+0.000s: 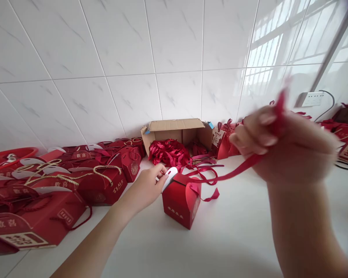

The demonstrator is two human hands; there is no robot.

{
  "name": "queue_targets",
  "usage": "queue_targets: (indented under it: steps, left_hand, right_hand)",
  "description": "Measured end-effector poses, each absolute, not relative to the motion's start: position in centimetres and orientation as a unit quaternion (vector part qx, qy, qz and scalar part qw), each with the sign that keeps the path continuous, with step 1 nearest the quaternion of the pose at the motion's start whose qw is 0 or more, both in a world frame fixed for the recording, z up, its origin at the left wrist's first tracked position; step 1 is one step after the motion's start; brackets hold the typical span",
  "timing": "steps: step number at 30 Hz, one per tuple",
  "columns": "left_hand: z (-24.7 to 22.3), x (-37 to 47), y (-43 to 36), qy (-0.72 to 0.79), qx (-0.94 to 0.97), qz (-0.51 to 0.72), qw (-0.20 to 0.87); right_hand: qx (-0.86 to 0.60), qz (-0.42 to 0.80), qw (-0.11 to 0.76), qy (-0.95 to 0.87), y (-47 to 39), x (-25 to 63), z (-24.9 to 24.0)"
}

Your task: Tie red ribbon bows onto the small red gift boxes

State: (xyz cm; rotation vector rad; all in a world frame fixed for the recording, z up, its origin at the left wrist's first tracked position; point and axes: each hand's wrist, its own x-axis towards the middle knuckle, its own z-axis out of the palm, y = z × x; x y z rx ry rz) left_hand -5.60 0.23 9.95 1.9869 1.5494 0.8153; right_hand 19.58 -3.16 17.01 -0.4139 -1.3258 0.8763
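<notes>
A small red gift box (178, 202) with gold lettering stands upright on the white surface in front of me. My left hand (150, 185) pinches the white-sided flap (169, 178) at its top left. Raised at the right, my right hand (281, 139) is closed round a red ribbon (237, 170) and partly blurred. The ribbon runs from that hand down to the top of the box, and a short tail (211, 195) of it sticks out at the box's right side. Its end above my fist is smeared by motion.
Behind the box, an open cardboard box (176, 124) holds a heap of red ribbons (169, 152). Several red boxes with cord handles (101, 187) crowd the left, near a red basin (14, 152). More red packages (230, 144) and a power strip (311, 99) are at the right. A tiled wall (127, 46) rises behind.
</notes>
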Motion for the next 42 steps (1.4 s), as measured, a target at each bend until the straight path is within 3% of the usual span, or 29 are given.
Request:
queue_targets:
  steps: [7, 12, 29, 35, 37, 39, 42]
  left_hand:
    - [9.6, -5.6, 1.2, 0.535, 0.683, 0.307, 0.391]
    - [9.8, -5.5, 1.5, 0.532, 0.654, 0.312, 0.439]
    - [9.6, -5.4, 1.7, 0.537, 0.674, 0.294, 0.413]
    - [10.4, -5.7, 1.6, 0.523, 0.66, 0.287, 0.456]
    - [10.9, -6.1, 1.6, 0.515, 0.642, 0.335, 0.459]
    - [11.6, -6.7, 1.7, 0.478, 0.608, 0.466, 0.43]
    - [12.6, -7.8, 1.9, 0.364, 0.533, 0.706, 0.293]
  right_hand:
    - [-0.432, 0.333, 0.38, -0.747, 1.2, 14.2, 12.8]
    - [-0.498, 0.295, 0.271, -0.769, 2.8, 12.2, 10.3]
    - [-0.498, 0.246, 0.22, -0.802, 3.5, 11.1, 8.6]
    - [-0.488, 0.255, 0.214, -0.807, 3.0, 11.0, 9.2]
    - [-0.492, 0.244, 0.234, -0.802, 3.2, 11.4, 9.4]
    - [-0.504, 0.225, 0.258, -0.793, 3.4, 12.3, 9.9]
    - [-0.513, 0.184, 0.291, -0.786, 3.5, 14.2, 10.9]
